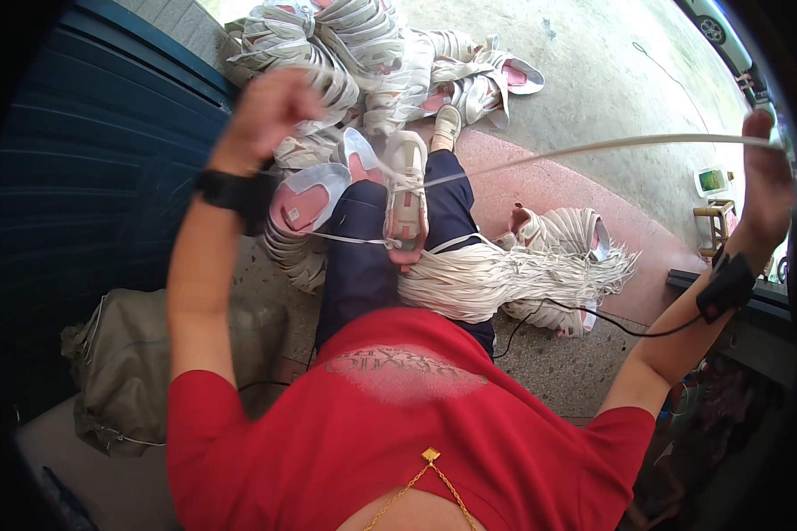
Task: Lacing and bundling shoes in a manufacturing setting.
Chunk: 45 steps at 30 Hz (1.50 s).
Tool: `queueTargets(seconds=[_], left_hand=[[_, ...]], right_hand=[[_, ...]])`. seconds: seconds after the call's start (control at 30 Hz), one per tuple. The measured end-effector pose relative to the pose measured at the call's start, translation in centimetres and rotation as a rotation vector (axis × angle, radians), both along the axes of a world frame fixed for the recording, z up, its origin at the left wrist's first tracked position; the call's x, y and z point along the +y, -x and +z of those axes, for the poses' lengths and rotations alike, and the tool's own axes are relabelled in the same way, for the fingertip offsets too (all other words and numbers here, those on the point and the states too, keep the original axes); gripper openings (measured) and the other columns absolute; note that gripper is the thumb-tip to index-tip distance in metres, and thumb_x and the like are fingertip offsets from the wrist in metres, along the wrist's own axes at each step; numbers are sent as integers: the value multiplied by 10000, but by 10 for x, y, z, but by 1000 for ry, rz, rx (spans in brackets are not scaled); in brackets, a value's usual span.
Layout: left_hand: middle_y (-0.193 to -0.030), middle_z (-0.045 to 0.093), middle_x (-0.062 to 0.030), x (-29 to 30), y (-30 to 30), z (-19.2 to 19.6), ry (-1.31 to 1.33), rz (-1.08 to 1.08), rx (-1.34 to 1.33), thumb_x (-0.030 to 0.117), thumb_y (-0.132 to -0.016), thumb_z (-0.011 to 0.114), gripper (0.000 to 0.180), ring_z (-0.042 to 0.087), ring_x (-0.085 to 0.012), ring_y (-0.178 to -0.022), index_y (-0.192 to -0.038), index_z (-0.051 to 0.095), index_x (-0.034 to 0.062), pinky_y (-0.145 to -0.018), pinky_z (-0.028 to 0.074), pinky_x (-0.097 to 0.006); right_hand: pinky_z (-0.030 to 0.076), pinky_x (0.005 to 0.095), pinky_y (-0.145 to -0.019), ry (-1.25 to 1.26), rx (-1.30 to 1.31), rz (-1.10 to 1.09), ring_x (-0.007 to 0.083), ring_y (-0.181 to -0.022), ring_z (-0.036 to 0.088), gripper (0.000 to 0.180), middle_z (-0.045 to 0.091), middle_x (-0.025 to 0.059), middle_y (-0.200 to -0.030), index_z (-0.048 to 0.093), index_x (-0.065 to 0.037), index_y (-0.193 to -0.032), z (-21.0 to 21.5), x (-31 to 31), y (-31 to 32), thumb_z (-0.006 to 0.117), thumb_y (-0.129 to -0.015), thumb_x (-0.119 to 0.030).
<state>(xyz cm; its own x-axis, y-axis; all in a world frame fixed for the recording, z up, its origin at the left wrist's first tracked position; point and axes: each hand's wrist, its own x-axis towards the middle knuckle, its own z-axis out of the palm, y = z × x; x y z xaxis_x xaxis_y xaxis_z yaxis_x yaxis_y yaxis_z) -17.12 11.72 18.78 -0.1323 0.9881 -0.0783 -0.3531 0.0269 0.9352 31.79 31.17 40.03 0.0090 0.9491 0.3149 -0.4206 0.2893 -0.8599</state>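
The shoe upper [406, 202] sits upright-looking and narrow on my lap, lying lengthwise between my thighs with its pale rounded tip pointing away from me and its pink padded collar nearest my belly. Its body is off-white and greyish beige with pink trim, and white lacing crosses its middle. From that crossing a long white lace [593, 154] rises in a shallow curve out to my right hand [766, 181], whose fingers hold it well away from the upper. My left hand [279, 108] is raised on the other side, its fingers curled in; a pale streak runs beside it, but everything there is blurred and I cannot tell whether they grip. Another thin strand [350, 238] stretches left from the collar. A thick bundle of white laces [469, 280] lies across my right thigh, its loose ends fanned outward beside more stacked uppers [565, 232]. Over my dark blue trousers [356, 265], nested uppers crowd my left leg, and a big heap of uppers [363, 62] spreads beyond my feet. Farther out are a grey-green sack [173, 354] at my left and a small stool [715, 223] at my right.
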Motion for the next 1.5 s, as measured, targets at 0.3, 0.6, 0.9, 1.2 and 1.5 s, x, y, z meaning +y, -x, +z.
queueTargets(seconds=[0.3, 0.6, 0.9, 1.2, 1.5], left_hand=[[-566, 297, 34, -184, 286, -28, 344, 953, -304, 158, -1036, 430, 296, 300, -104, -471, -742, 415, 127, -519, 301, -293], [-741, 551, 33, -67, -29, -169, 651, -22, -62, 233, -1014, 539, 201, 478, -68, -570, -1065, 620, 57, -514, 384, -214], [-716, 638, -14, -63, -94, -203, 539, -94, 693, 257, -987, 587, 272, 572, -107, -625, -1040, 700, 15, -584, 472, -270], [-863, 683, -129, -59, -101, -219, 188, 23, 1468, 195, -914, 596, 176, 636, -360, -846, -856, 678, 51, -714, 481, -462], [-856, 657, -43, -44, -111, -198, -16, -2, 1752, 247, -857, 661, 145, 583, -245, -888, -811, 666, 110, -748, 395, -436]], right_hand=[[474, 287, -684, 535, -642, 177, 116, -719, 567, 199, 613, 13, -782, 664, -10, -1011, -279, -17, -20, 530, -982, -154], [486, 429, -820, -162, -1154, 616, 363, -885, 614, 162, 676, 184, -956, 663, 15, -892, -425, -151, 148, 550, -918, -98], [451, 450, -916, -355, -1147, 287, 371, -1030, 576, 135, 661, 171, -1080, 663, -5, -901, -446, -142, 174, 557, -903, -88], [433, 414, -842, -515, -1389, 191, 276, -1020, 576, 96, 649, 72, -1035, 673, -80, -878, -435, -154, 191, 645, -802, -131], [392, 416, -756, -535, -1470, 106, 250, -918, 556, 126, 617, 36, -912, 680, -114, -821, -427, -149, 186, 685, -818, -240]])
